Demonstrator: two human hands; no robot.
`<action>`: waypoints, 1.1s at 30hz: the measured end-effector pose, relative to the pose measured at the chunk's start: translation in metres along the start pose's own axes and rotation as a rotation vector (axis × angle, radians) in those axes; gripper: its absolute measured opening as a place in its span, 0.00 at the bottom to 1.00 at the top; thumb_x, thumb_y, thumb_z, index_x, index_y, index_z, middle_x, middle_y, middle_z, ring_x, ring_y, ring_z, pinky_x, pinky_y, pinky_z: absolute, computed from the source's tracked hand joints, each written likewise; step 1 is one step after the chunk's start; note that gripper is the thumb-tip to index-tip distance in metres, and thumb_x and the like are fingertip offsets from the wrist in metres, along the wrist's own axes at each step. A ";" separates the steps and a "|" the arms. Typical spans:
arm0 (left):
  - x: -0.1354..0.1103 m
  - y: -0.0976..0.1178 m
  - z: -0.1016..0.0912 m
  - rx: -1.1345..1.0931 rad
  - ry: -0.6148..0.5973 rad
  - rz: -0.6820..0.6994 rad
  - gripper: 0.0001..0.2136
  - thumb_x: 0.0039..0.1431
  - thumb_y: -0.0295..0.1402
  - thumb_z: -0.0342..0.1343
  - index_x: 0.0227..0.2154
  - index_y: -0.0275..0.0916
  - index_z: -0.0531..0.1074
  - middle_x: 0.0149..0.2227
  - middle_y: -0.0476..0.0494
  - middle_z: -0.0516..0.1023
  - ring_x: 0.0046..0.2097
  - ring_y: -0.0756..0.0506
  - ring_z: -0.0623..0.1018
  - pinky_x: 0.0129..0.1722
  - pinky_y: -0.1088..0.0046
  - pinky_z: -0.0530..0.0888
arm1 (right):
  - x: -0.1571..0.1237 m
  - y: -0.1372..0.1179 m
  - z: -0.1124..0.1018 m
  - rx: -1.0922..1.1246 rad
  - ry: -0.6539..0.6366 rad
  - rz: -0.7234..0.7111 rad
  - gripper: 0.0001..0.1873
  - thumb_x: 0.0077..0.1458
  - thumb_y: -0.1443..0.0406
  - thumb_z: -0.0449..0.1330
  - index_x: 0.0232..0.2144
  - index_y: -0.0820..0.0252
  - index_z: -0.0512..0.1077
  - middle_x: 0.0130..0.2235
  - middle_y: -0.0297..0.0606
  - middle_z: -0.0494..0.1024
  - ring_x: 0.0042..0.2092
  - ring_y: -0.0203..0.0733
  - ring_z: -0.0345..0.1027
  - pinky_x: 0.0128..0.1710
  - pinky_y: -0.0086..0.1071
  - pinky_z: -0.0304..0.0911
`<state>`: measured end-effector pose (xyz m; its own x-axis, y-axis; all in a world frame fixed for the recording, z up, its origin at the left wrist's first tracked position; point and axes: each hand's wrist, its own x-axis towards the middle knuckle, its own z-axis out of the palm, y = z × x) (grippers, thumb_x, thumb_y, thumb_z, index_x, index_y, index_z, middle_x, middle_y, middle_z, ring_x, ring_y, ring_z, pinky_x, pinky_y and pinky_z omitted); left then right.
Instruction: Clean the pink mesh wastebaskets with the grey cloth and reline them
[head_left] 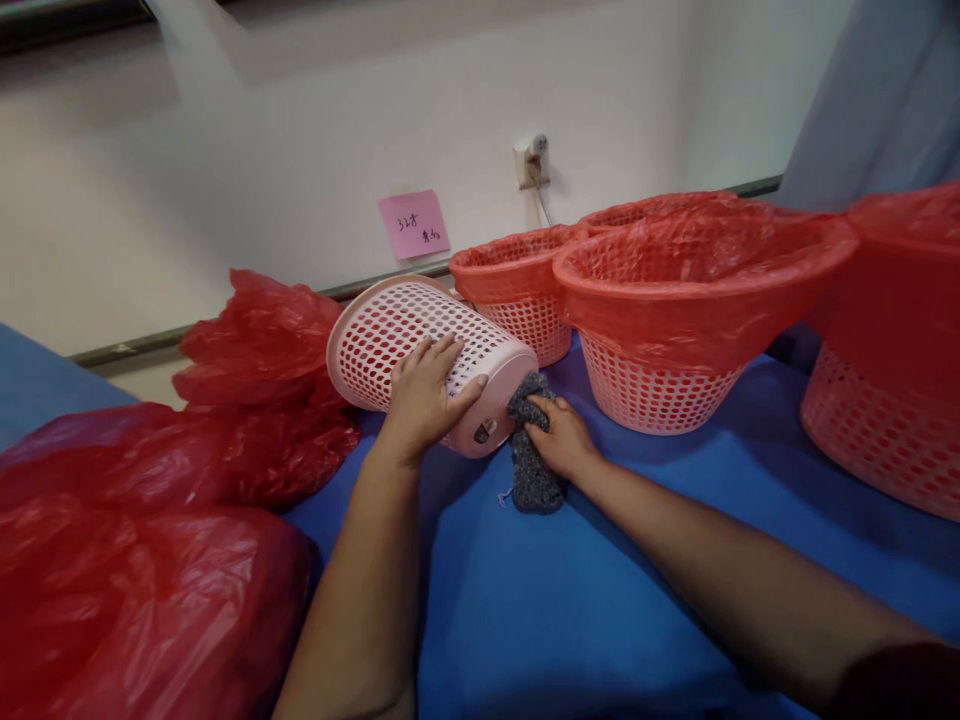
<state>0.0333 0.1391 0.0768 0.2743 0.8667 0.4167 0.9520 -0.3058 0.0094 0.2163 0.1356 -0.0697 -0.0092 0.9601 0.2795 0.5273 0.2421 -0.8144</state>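
Observation:
A pale pink perforated plastic wastebasket [480, 345] lies on its side on the blue cloth surface, its base turned toward me and to the right. My left hand [425, 395] rests on its side with the fingers spread. A dark grey cleaning cloth [538, 475] is bunched in my right hand [561, 437], whose fingers are closed around it. The upper part of the cloth touches the edge of the basket's base, and its lower part hangs down onto the blue surface. A small dark label [484, 431] shows on the base.
Baskets lined with red plastic bags stand at the right: a near one [660, 385], a smaller one [517, 300] behind, another [885, 420] at the edge. Red plastic bags [150, 590] heap up at the left. A pink note [414, 224] and a socket [532, 163] are on the wall.

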 end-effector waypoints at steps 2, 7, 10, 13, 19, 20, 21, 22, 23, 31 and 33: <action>0.000 0.000 0.000 0.001 0.001 0.000 0.30 0.64 0.50 0.52 0.65 0.41 0.65 0.69 0.42 0.65 0.71 0.31 0.60 0.68 0.43 0.57 | -0.003 0.000 0.000 -0.016 -0.076 -0.052 0.25 0.57 0.66 0.61 0.58 0.55 0.72 0.49 0.43 0.73 0.51 0.46 0.71 0.59 0.41 0.65; 0.000 -0.002 0.001 -0.010 0.009 0.007 0.31 0.63 0.50 0.54 0.65 0.41 0.65 0.69 0.41 0.65 0.71 0.31 0.59 0.68 0.44 0.57 | -0.006 -0.003 -0.002 0.151 0.009 -0.280 0.26 0.59 0.65 0.59 0.59 0.54 0.71 0.50 0.42 0.72 0.54 0.43 0.70 0.59 0.37 0.65; 0.000 -0.003 0.001 -0.017 0.006 0.002 0.32 0.61 0.50 0.56 0.65 0.42 0.65 0.69 0.42 0.64 0.71 0.30 0.59 0.68 0.43 0.57 | 0.001 -0.002 -0.004 0.113 0.057 -0.135 0.27 0.58 0.65 0.60 0.60 0.56 0.71 0.51 0.43 0.72 0.54 0.45 0.70 0.60 0.40 0.64; 0.000 -0.003 0.000 -0.030 0.001 -0.002 0.32 0.60 0.50 0.57 0.65 0.42 0.66 0.69 0.42 0.64 0.71 0.30 0.59 0.69 0.43 0.57 | 0.002 0.000 -0.004 -0.007 -0.068 0.023 0.26 0.56 0.66 0.61 0.58 0.58 0.73 0.50 0.45 0.74 0.52 0.48 0.71 0.59 0.43 0.65; 0.000 -0.003 0.000 -0.034 -0.002 -0.009 0.32 0.60 0.50 0.57 0.65 0.41 0.66 0.69 0.41 0.64 0.71 0.30 0.59 0.69 0.43 0.57 | -0.010 -0.008 -0.005 0.139 -0.023 -0.274 0.24 0.58 0.65 0.60 0.57 0.52 0.73 0.48 0.40 0.74 0.51 0.44 0.71 0.57 0.40 0.67; 0.000 -0.003 0.000 -0.033 -0.001 -0.009 0.32 0.60 0.50 0.57 0.64 0.41 0.66 0.69 0.41 0.64 0.71 0.30 0.59 0.69 0.44 0.57 | -0.009 -0.009 -0.006 0.181 0.016 -0.310 0.24 0.58 0.64 0.59 0.57 0.52 0.73 0.49 0.40 0.73 0.52 0.43 0.71 0.58 0.39 0.67; 0.001 -0.003 0.000 -0.032 0.001 -0.008 0.32 0.60 0.50 0.57 0.64 0.40 0.66 0.69 0.41 0.65 0.71 0.30 0.59 0.69 0.44 0.57 | -0.006 -0.008 -0.006 0.213 0.060 -0.318 0.24 0.59 0.64 0.59 0.58 0.51 0.72 0.50 0.40 0.73 0.52 0.43 0.71 0.58 0.39 0.66; 0.001 -0.002 0.000 -0.030 0.002 -0.007 0.32 0.60 0.50 0.57 0.64 0.41 0.66 0.69 0.42 0.65 0.71 0.30 0.59 0.69 0.44 0.57 | -0.001 -0.006 -0.007 0.229 0.108 -0.292 0.24 0.59 0.63 0.59 0.58 0.52 0.72 0.50 0.41 0.73 0.53 0.43 0.71 0.59 0.39 0.66; 0.001 -0.002 0.000 -0.029 0.003 -0.006 0.32 0.60 0.49 0.57 0.64 0.41 0.66 0.69 0.42 0.65 0.71 0.30 0.59 0.69 0.44 0.57 | 0.004 -0.004 -0.008 0.233 0.154 -0.238 0.25 0.59 0.63 0.59 0.59 0.53 0.71 0.51 0.42 0.73 0.54 0.44 0.71 0.60 0.40 0.65; 0.000 0.001 -0.002 -0.032 -0.009 -0.008 0.32 0.61 0.49 0.57 0.65 0.42 0.65 0.69 0.42 0.65 0.71 0.30 0.58 0.69 0.44 0.56 | 0.013 0.009 -0.007 0.099 0.063 -0.055 0.26 0.56 0.65 0.61 0.58 0.53 0.72 0.50 0.43 0.73 0.53 0.49 0.72 0.59 0.47 0.67; 0.000 0.001 -0.001 -0.030 -0.009 -0.008 0.32 0.61 0.49 0.57 0.65 0.42 0.66 0.69 0.42 0.65 0.71 0.30 0.58 0.69 0.44 0.56 | 0.009 0.003 -0.010 0.162 0.124 -0.232 0.27 0.58 0.65 0.60 0.60 0.49 0.70 0.54 0.42 0.71 0.56 0.46 0.70 0.60 0.43 0.66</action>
<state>0.0341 0.1385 0.0777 0.2677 0.8726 0.4086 0.9499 -0.3101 0.0398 0.2261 0.1438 -0.0647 -0.0044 0.8548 0.5190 0.3810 0.4813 -0.7894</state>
